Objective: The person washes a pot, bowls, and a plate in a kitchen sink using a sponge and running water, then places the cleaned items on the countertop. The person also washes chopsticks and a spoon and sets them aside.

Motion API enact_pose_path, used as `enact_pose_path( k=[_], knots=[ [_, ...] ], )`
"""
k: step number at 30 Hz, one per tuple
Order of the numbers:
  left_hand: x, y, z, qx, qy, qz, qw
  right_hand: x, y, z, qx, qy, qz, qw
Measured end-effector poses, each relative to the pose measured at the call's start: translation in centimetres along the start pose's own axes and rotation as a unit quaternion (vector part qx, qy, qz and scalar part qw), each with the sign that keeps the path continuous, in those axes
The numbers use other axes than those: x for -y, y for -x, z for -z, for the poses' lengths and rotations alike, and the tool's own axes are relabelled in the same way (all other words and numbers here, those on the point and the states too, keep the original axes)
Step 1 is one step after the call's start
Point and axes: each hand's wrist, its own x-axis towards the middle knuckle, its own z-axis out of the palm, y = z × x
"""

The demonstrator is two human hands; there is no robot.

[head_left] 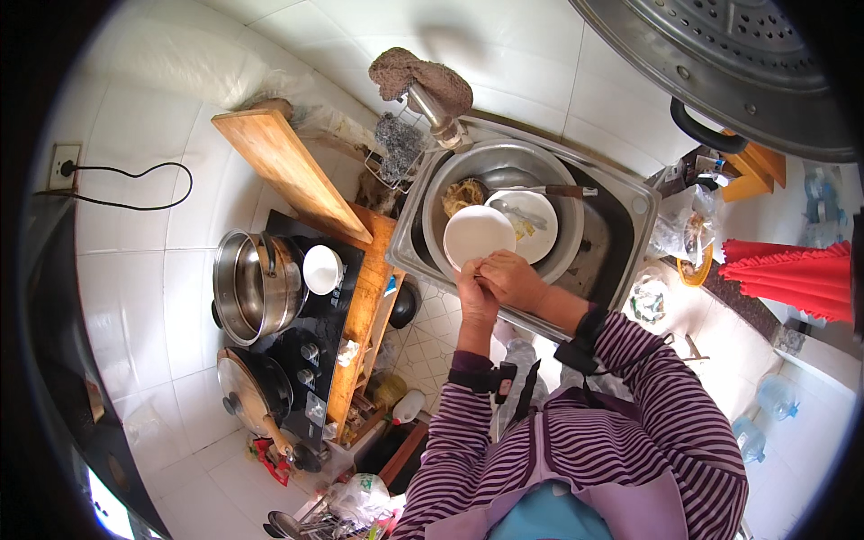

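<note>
In the head view, both hands meet just right of the centre of the frame, at the lower edge of a white bowl. The left hand comes from below, and the right hand lies partly over its fingers. The fingers of both hands are drawn together and bent; I cannot tell whether they are clamped on the rim of the bowl or on each other.

The bowl is inside a round metal basin, which stands in the sink. To the right of the bowl, and partly behind it, there is a white plate with a spoon on it. A ladle with a brown handle lies across the upper part of the basin, near a yellowish clump.

Above the basin, a brown cloth hangs over the faucet. At the left of the frame, a large pot and a small bowl stand on the black stove.
</note>
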Motion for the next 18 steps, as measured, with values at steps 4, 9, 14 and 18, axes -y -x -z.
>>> enact_pose_path(
  k=[4, 9, 14, 18],
  knots=[
    [-0.57, 0.16, 0.52, 0.079, -0.018, -0.019, 0.997, -0.25, 0.17, -0.01, -0.017, 0.091, 0.107, 0.99],
    [-0.26, 0.02, 0.32, -0.012, 0.029, -0.057, 0.998, 0.0, 0.01, -0.05, 0.052, -0.037, -0.028, 0.998],
    [-0.85, 0.31, 0.27, 0.053, -0.038, -0.03, 0.997, 0.02, -0.05, -0.03, -0.022, 0.077, 0.107, 0.991],
    [-0.41, 0.18, -0.32, -0.008, -0.005, -0.089, 0.996, 0.36, 0.11, -0.73, 0.065, -0.058, -0.058, 0.995]
  ],
)
